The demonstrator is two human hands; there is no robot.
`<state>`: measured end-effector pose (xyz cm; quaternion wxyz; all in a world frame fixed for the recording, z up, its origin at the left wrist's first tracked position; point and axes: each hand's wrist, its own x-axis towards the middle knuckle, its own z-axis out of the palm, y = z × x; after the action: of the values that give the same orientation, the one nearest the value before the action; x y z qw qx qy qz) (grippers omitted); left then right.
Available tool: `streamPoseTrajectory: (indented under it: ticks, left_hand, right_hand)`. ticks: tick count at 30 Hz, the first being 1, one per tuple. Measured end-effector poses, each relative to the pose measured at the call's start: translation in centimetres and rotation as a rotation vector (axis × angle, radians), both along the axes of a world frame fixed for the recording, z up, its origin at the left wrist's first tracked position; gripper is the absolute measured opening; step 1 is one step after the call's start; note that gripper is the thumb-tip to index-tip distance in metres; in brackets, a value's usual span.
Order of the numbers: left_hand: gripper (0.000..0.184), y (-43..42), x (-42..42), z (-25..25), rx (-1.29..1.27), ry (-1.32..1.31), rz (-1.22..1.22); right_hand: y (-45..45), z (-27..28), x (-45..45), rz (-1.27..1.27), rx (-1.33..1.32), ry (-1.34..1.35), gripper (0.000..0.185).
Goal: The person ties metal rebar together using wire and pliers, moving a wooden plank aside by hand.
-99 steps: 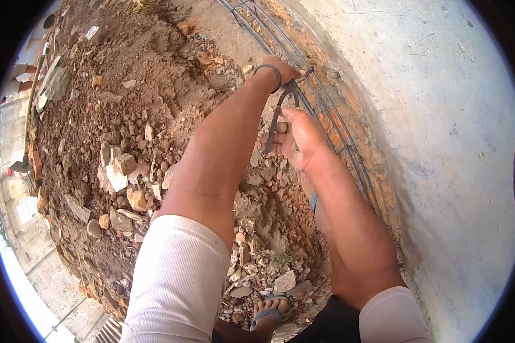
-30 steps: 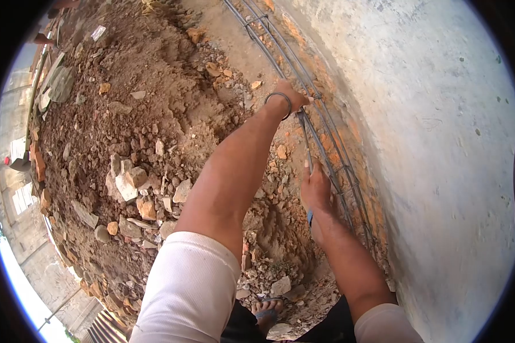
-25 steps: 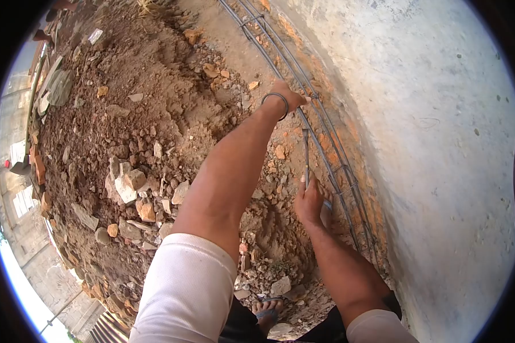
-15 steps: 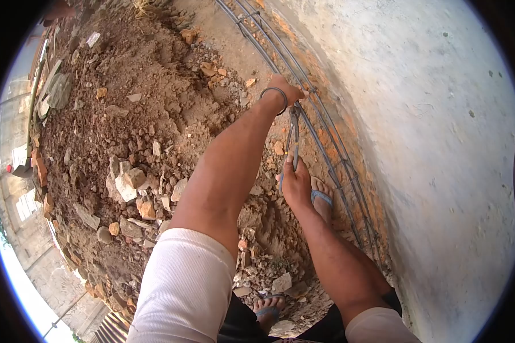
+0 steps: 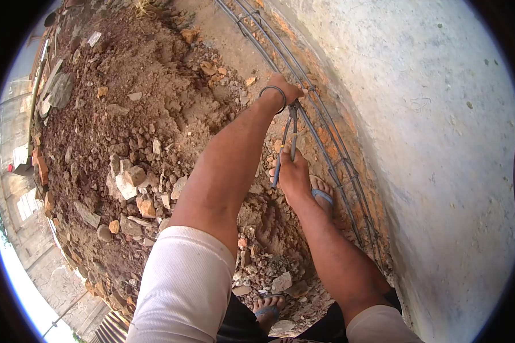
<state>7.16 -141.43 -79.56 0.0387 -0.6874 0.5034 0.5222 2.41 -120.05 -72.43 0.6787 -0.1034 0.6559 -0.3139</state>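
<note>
A long cage of steel reinforcing bars (image 5: 333, 171) with cross ties lies on the ground along the wall. My left hand (image 5: 285, 91), a dark band at its wrist, is closed over the near bar; some of its fingers are hidden underneath. Just below it, the head of a pair of pincers (image 5: 290, 127) meets the same bar. My right hand (image 5: 295, 178) grips the pincers by one handle, and the other handle sticks out to the left, away from the palm. Whether wire sits in the jaws cannot be made out.
A pale plastered wall (image 5: 440, 148) rises on the right. Loose soil and rubble (image 5: 154, 103) with broken stones (image 5: 126, 183) cover the left side. A sandalled foot (image 5: 323, 194) stands beside the bars. Far left, a shovel (image 5: 24, 167) leans near some bricks (image 5: 42, 170).
The pincers' handles have spread apart, the left one swinging out from my right hand. My left hand stays at the same place on the bar.
</note>
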Motion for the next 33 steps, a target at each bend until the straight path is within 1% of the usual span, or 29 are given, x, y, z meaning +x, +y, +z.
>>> streamPoseTrajectory:
  ticks: [2, 5, 7, 8, 10, 11, 13, 14, 15, 16, 17, 19, 20, 22, 23, 24, 25, 26, 27, 28, 30, 32, 33]
  left_hand:
    - [0.076, -0.1, 0.2, -0.8, -0.036, -0.015, -0.04]
    - [0.073, 0.0, 0.2, -0.4, -0.035, 0.008, -0.033]
    - [0.073, -0.1, 0.1, -0.1, -0.025, 0.007, -0.023]
    - [0.074, 0.0, 0.1, 0.1, -0.012, 0.003, -0.013]
    - [0.073, 0.4, 0.0, 0.1, -0.046, 0.001, 0.003]
    - [0.073, 0.4, 0.0, 0.1, -0.08, -0.001, 0.019]
    - [0.074, 0.2, -0.1, -0.5, -0.077, -0.014, 0.012]
    - [0.076, 0.3, 0.0, -0.9, -0.07, -0.027, 0.009]
    - [0.076, 0.2, 0.1, -0.8, -0.067, -0.029, 0.006]
    - [0.08, 0.1, 0.1, -0.8, -0.052, -0.014, 0.007]
    - [0.083, 0.2, 0.1, -0.7, -0.035, 0.002, 0.007]
    - [0.087, 0.0, 0.2, -0.1, 0.009, 0.012, -0.03]
    - [0.091, -0.1, 0.2, 0.4, 0.046, 0.019, -0.063]
    - [0.089, -0.1, 0.1, -0.3, 0.034, -0.001, -0.056]
    - [0.089, -0.2, 0.1, -0.8, 0.023, -0.013, -0.05]
    - [0.088, -0.3, 0.1, -1.4, 0.011, -0.024, -0.043]
    - [0.064, 0.0, 0.2, -1.9, -0.091, -0.077, -0.062]
    - [0.055, 0.0, 0.0, -2.5, -0.143, -0.102, -0.073]
    - [0.05, 0.1, -0.1, -2.6, -0.195, -0.129, -0.085]
    - [0.048, 0.3, -0.2, -2.1, -0.214, -0.136, -0.084]
    - [0.046, 0.1, 0.2, -0.5, -0.225, -0.154, -0.085]
    - [0.059, -0.6, 0.2, 2.2, 0.153, 0.009, -0.13]
    - [0.045, 0.3, -0.1, 1.9, -0.038, -0.018, -0.05]
  right_hand:
    - [-0.2, 0.9, 0.0, -0.034, 0.016, -0.037, 0.031]
    - [-0.8, 2.4, -0.3, -0.088, 0.012, -0.11, 0.027]
    - [-1.1, 3.3, -0.5, -0.293, 0.064, -0.353, 0.026]
    - [-1.1, 3.0, -0.7, -0.293, 0.064, -0.352, 0.026]
    - [-1.0, 2.1, -1.0, -0.578, 0.081, -0.939, 0.028]
    - [-0.9, 1.8, -0.9, -0.581, 0.08, -0.942, 0.028]
    - [-0.8, 1.9, -0.8, -0.601, 0.062, -1.03, 0.036]
    - [-0.8, 1.9, -0.8, -0.605, 0.065, -1.032, 0.036]
    - [-0.9, 2.1, -0.8, -0.534, 0.107, -0.932, 0.041]
    - [-1.0, 2.3, -1.0, -0.461, 0.148, -0.83, 0.047]
    - [-1.1, 2.6, -1.7, -0.463, 0.152, -0.827, 0.047]
    - [-1.5, 3.3, -3.5, -0.023, 0.216, -0.031, 0.053]
    - [-1.7, 3.7, -3.6, -0.024, 0.22, -0.025, 0.053]
    - [-2.4, 4.6, -3.9, -0.039, 0.318, -0.108, 0.059]
    - [-2.7, 5.3, -4.3, -0.138, 0.323, -0.295, 0.054]
    - [-2.8, 5.2, -4.2, -0.131, 0.314, -0.291, 0.054]
    - [-2.6, 4.8, -3.9, -0.243, 0.283, -0.458, 0.05]
    - [-2.5, 4.5, -3.6, -0.359, 0.248, -0.624, 0.047]
    - [-2.9, 5.0, -3.2, -0.417, 0.24, -0.649, 0.034]
    - [-2.9, 4.9, -2.1, -0.416, 0.242, -0.65, 0.034]
    - [-2.7, 4.3, 0.3, -0.336, 0.047, -0.832, 0.022]
    - [-1.8, 3.9, 1.4, -0.377, 0.052, -0.807, 0.018]
    - [-2.2, 4.1, 1.6, -0.408, 0.038, -0.783, 0.015]
